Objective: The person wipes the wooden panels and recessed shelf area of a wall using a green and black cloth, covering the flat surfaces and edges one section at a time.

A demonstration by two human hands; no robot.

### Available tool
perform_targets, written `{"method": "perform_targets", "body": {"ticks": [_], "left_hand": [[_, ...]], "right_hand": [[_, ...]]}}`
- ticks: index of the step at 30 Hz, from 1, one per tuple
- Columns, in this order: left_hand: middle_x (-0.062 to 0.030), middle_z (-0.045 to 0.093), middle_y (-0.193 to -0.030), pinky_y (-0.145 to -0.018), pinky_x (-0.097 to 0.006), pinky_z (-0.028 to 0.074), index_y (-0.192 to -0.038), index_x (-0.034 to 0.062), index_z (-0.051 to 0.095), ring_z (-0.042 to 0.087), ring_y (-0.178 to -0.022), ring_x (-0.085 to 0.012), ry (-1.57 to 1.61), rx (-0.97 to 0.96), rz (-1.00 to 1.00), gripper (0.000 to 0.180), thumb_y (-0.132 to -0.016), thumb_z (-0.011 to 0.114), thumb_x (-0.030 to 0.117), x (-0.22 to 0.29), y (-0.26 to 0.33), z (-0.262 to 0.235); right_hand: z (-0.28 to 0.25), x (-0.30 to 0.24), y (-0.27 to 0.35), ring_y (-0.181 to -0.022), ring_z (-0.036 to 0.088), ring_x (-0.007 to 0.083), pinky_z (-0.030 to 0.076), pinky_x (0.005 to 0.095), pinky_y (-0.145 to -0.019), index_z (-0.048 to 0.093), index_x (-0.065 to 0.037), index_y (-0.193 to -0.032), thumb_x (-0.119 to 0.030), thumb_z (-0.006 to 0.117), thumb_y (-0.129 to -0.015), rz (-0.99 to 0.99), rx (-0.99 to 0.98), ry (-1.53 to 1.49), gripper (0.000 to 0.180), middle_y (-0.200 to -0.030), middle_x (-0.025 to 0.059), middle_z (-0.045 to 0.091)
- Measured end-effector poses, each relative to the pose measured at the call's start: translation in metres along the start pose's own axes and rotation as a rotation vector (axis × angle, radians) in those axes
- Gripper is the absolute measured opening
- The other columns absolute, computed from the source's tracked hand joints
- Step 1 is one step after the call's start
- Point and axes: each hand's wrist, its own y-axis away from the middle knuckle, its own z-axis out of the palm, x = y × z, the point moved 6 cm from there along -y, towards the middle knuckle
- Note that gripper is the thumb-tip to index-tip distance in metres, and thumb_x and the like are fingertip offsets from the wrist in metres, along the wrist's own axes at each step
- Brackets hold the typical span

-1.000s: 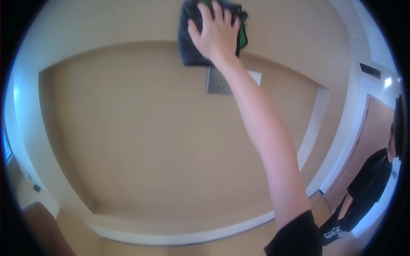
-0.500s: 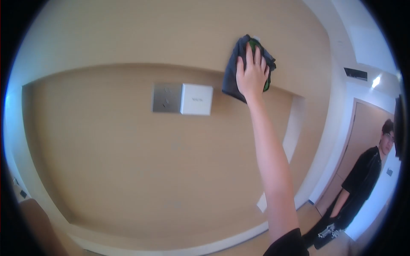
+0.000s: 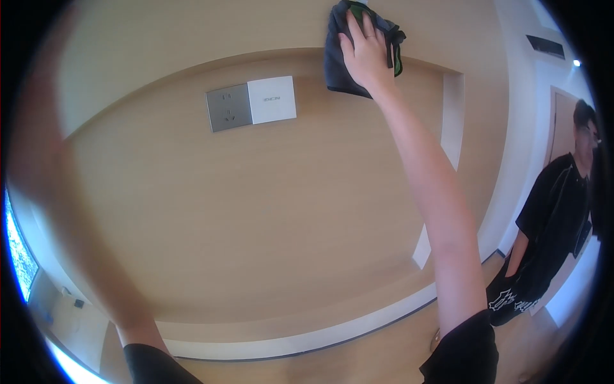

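My right hand [image 3: 369, 56] presses a dark grey cloth with green parts [image 3: 341, 57] against the beige wall [image 3: 256, 29], at the upper edge of a recess. Its fingers are spread over the bunched cloth, and loose folds hang below and beside the palm. On the left, my left arm is raised, and my left hand [image 3: 35, 153] is smeared by motion close to the picture's rim; its fingers cannot be made out. Between the arms, a grey wall socket [image 3: 229, 109] sits beside a white square plate [image 3: 272, 100] in the recess.
The recess has a pale right side wall [image 3: 453, 118] and a white lower ledge [image 3: 288, 344]. A person in black clothes [image 3: 550, 205] stands at the right near a door [image 3: 563, 121]. A bright screen-like panel [image 3: 19, 249] shows at the far left.
My left arm has come up into view on the left. The view has tilted down, so the socket and the cloth appear higher. My right hand stays on the cloth against the wall.
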Motion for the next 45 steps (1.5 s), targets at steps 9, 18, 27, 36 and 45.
{"method": "perform_targets", "body": {"ticks": [9,18,27,36,45], "left_hand": [[-0.0126,0.019,-0.156,-0.110,-0.057,0.026,-0.151,0.0162,0.021,0.019,-0.144,-0.0326,-0.552,-0.228,-0.003,0.084,-0.081,0.068,0.021,-0.065,0.099,0.144],[-0.0112,0.020,-0.156,-0.112,-0.056,0.024,-0.151,0.0180,0.021,0.019,-0.144,-0.0312,-0.412,-0.154,0.006,0.089,-0.076,0.068,0.014,-0.070,0.115,0.160],[-0.0102,0.021,-0.156,-0.112,-0.048,0.026,-0.147,0.0102,0.027,0.019,-0.144,-0.0296,-0.588,-0.280,0.061,0.081,-0.074,0.063,0.005,-0.086,0.132,0.171],[-0.0091,0.022,-0.156,-0.111,-0.047,0.029,-0.152,0.0197,0.020,0.022,-0.143,-0.0303,-0.447,-0.316,0.087,0.084,-0.081,0.065,0.012,-0.102,0.151,0.163],[-0.0148,0.023,-0.155,-0.110,-0.050,0.031,-0.150,0.0253,0.027,0.025,-0.142,-0.0337,-0.822,-0.491,-0.007,0.060,-0.095,0.050,0.032,-0.124,0.147,0.208]], "right_hand": [[-0.031,-0.070,0.007,-0.122,0.041,0.0469,0.031,0.0562,-0.104,0.042,-0.008,-0.141,-0.036,0.049,-0.094,0.082,0.003,-0.015,0.055,-0.143,0.0299,0.036],[0.019,-0.191,-0.023,-0.126,0.042,0.0382,0.019,0.0616,-0.108,0.049,-0.015,-0.135,-0.033,0.052,-0.091,-0.129,0.017,-0.131,0.047,-0.144,0.0183,0.039],[0.068,-0.253,-0.008,-0.134,0.037,0.0351,0.022,0.0528,-0.110,0.043,-0.019,-0.142,-0.038,0.044,-0.093,-0.434,0.017,-0.139,0.052,-0.148,0.0150,0.037],[0.045,-0.217,-0.006,-0.125,0.043,0.0424,0.032,0.0497,-0.108,0.050,-0.011,-0.135,-0.031,0.055,-0.088,-0.538,0.050,-0.127,0.051,-0.139,0.0194,0.046],[0.013,-0.019,-0.015,-0.130,0.040,0.0370,0.028,0.0484,-0.110,0.044,-0.009,-0.139,-0.032,0.048,-0.092,-0.342,-0.019,0.046,0.053,-0.145,0.0183,0.040]]}}
